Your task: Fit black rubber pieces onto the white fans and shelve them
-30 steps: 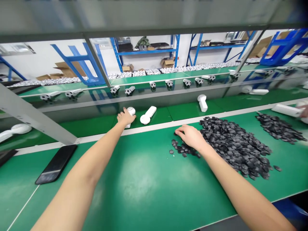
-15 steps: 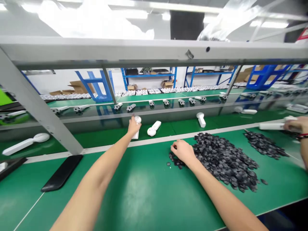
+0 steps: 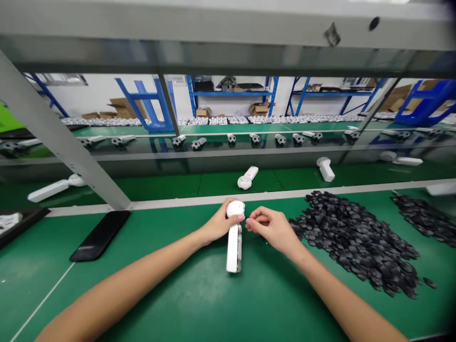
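The person's left hand (image 3: 217, 224) is clamped around the round head of a white handheld device (image 3: 234, 237), whose long handle points back toward the person over the green workbench (image 3: 149, 294). The right hand (image 3: 271, 230) sits just beside that head, its fingers (image 3: 252, 224) pinched together; whatever they hold is too small to tell. Right of the grip spreads a large heap of dark grey pieces (image 3: 356, 242). Beyond the hands, a second white device (image 3: 247, 177) lies on the far bench, and a black pad (image 3: 100, 236) lies to the left.
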A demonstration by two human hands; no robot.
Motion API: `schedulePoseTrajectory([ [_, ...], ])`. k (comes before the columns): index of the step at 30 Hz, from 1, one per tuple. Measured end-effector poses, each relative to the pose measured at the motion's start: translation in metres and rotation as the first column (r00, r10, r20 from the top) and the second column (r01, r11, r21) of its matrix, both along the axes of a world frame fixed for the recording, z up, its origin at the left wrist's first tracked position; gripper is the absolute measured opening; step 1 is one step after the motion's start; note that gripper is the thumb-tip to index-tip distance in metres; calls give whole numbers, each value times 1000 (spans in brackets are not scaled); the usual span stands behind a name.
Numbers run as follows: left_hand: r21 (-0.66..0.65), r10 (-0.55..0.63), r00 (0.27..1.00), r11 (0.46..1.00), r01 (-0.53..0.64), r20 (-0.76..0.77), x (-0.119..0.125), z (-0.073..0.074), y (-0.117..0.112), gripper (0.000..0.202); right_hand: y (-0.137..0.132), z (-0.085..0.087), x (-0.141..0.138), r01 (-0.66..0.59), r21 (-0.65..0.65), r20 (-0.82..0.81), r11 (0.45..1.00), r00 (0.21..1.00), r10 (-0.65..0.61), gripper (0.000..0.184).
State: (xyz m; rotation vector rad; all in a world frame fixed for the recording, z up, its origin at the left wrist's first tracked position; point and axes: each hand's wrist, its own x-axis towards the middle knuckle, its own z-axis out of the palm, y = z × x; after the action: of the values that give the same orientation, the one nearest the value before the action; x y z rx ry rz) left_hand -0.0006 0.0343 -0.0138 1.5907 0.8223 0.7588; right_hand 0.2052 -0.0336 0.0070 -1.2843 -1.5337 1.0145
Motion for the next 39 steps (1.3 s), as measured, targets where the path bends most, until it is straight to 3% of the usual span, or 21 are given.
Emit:
schedulePoseTrajectory([
  [5, -146, -71, 996, 986, 77, 48, -1, -6, -3, 37, -5, -1, -11, -24, -21, 22, 999, 999, 25, 20],
  [7, -121, -78, 996, 989, 83, 42, -2, -5, -5, 39, -7, 0, -14, -2, -3, 77, 1000, 997, 2, 21],
  [10, -8, -86, 996, 996, 86, 14, -2, -2, -10, 57, -8, 0, -15, 47, 44, 172, 998, 984, -54, 21],
  [13, 6, -86, 996, 996, 86, -2, -2, 2, -14, 72, -7, -3, -13, 72, 124, 303, 990, 947, -106, 24],
  [17, -12, -79, 997, 997, 78, -14, -1, 5, -15, 69, -4, -8, -9, 44, 199, 445, 979, 886, -130, 25],
  [29, -11, -60, 997, 998, 60, 43, 0, 6, -18, 64, 2, -8, -5, -47, 216, 567, 975, 819, -86, 20],
  [34, -45, -85, 993, 995, 89, 80, -1, 3, -12, 62, 4, 10, 20, -154, 97, 535, 983, 841, 79, 26],
  [36, -52, -53, 998, 997, 55, 37, -2, 3, -11, 60, 6, 17, 39, -87, 68, 523, 994, 851, 39, 33],
  [39, -60, -52, 999, 997, 52, 14, -3, 3, -13, 57, 10, 18, 64, -34, 71, 637, 997, 771, -19, 30],
])
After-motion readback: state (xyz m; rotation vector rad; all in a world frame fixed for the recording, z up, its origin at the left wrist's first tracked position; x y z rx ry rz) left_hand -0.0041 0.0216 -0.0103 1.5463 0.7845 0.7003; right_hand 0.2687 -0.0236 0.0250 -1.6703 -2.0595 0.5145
